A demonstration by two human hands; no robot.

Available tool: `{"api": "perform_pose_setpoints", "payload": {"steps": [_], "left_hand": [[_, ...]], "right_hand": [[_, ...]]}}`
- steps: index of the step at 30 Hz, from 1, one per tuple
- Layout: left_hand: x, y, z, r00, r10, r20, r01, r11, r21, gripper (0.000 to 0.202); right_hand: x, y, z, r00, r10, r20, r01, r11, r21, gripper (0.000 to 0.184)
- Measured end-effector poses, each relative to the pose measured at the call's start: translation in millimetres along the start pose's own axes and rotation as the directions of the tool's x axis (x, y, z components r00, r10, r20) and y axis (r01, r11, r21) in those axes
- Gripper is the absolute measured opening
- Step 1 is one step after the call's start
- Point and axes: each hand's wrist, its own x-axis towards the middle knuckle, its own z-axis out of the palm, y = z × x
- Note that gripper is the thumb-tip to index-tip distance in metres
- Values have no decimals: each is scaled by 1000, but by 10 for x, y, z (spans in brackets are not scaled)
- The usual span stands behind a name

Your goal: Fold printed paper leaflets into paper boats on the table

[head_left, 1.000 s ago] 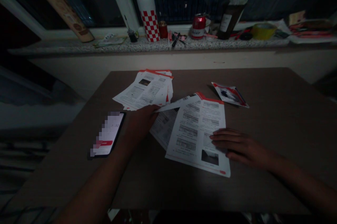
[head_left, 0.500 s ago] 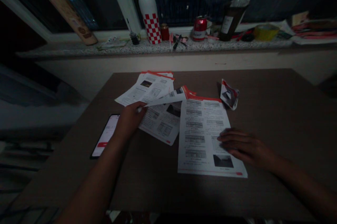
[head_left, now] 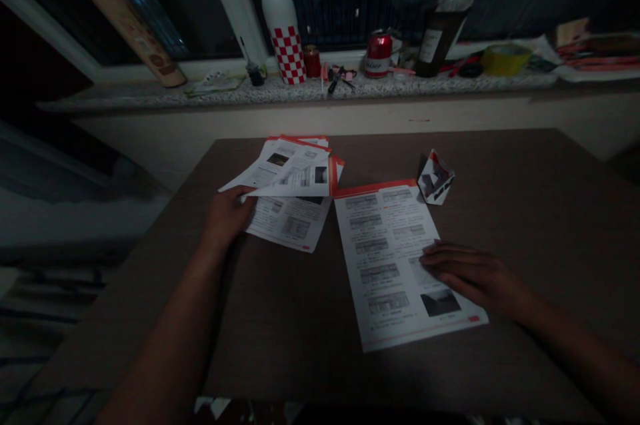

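Observation:
My left hand (head_left: 229, 212) is closed in a pinch on the edge of a printed sheet (head_left: 300, 178), which is bent up along its red-banded side. Beneath and behind it lie other printed sheets (head_left: 270, 162) with red top edges. My right hand (head_left: 465, 272) rests with fingers stretched out on the lower right part of another printed page (head_left: 380, 252), which lies flat on the table. A small folded paper piece (head_left: 436, 178) with red and dark print stands at that page's upper right corner.
The dark wooden table (head_left: 525, 225) reaches to the wall. On the granite sill (head_left: 210, 97) stand a white bottle with red checks (head_left: 285, 32), a red can (head_left: 379, 55), a dark bottle (head_left: 435, 42), a yellow tape roll (head_left: 505, 60) and a tall tube (head_left: 130, 28).
My left hand has moved left with the sheet, and my left arm now covers the phone. The right page has turned counterclockwise under my right hand, which shifted slightly right.

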Motion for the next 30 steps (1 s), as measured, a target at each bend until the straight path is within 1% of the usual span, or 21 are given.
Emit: {"api": "perform_pose_setpoints", "payload": {"steps": [3, 6, 9, 11, 13, 14, 15, 16, 17, 18, 19, 20, 21, 24, 27, 30], "left_hand": [[29, -23, -2, 1000, -13, -15, 14, 999, 50, 40], [37, -32, 12, 999, -38, -7, 39, 996, 82, 43], [8, -20, 42, 996, -71, -61, 78, 989, 125, 54], [-31, 3, 64, 989, -31, -142, 56, 983, 178, 63], [-77, 38, 88, 975, 67, -211, -7, 962, 274, 67], [-102, 58, 102, 971, 148, -190, -84, 947, 309, 65], [-126, 80, 120, 963, 240, -125, -191, 931, 312, 60], [-152, 101, 143, 942, 334, -31, -312, 906, 287, 56], [-177, 121, 173, 903, 421, 86, -429, 873, 233, 53], [-203, 139, 211, 849, 490, 197, -522, 837, 167, 53], [-227, 154, 254, 794, 533, 293, -582, 806, 112, 56], [-247, 167, 303, 761, 535, 366, -599, 796, 82, 60], [-262, 176, 354, 758, 516, 398, -589, 804, 80, 63], [-249, 189, 493, 772, 466, 432, -567, 812, 136, 63], [-146, 190, 576, 814, 402, 420, -522, 823, 224, 61], [-9, 190, 607, 839, 372, 397, -494, 828, 266, 58]], "right_hand": [[-21, 4, -12, 1000, 18, 1, -18, 1000, -7, 32], [-50, 21, -24, 999, 32, -6, -32, 999, -26, 30], [-61, 38, -26, 999, 36, 2, -36, 999, -20, 30], [-55, 39, -20, 999, 29, 13, -29, 999, -19, 29], [-41, 28, -8, 1000, 13, 22, -13, 1000, -23, 28], [-32, 19, 0, 1000, 5, 27, -5, 1000, -27, 28], [-22, 8, 9, 999, -2, 33, 3, 1000, -31, 28], [-10, -4, 19, 999, -7, 42, 8, 999, -34, 29], [2, -16, 30, 999, -10, 49, 11, 999, -37, 29], [15, -26, 42, 998, -13, 58, 15, 999, -40, 29], [28, -33, 55, 998, -17, 66, 20, 999, -42, 29], [43, -37, 70, 997, -24, 72, 27, 999, -44, 31], [59, -38, 85, 996, -31, 80, 35, 998, -45, 33], [122, -33, 126, 993, -45, 107, 51, 998, -46, 38], [222, -40, 155, 988, -52, 145, 59, 997, -47, 39], [354, -70, 179, 986, -46, 161, 55, 997, -48, 36]]}}
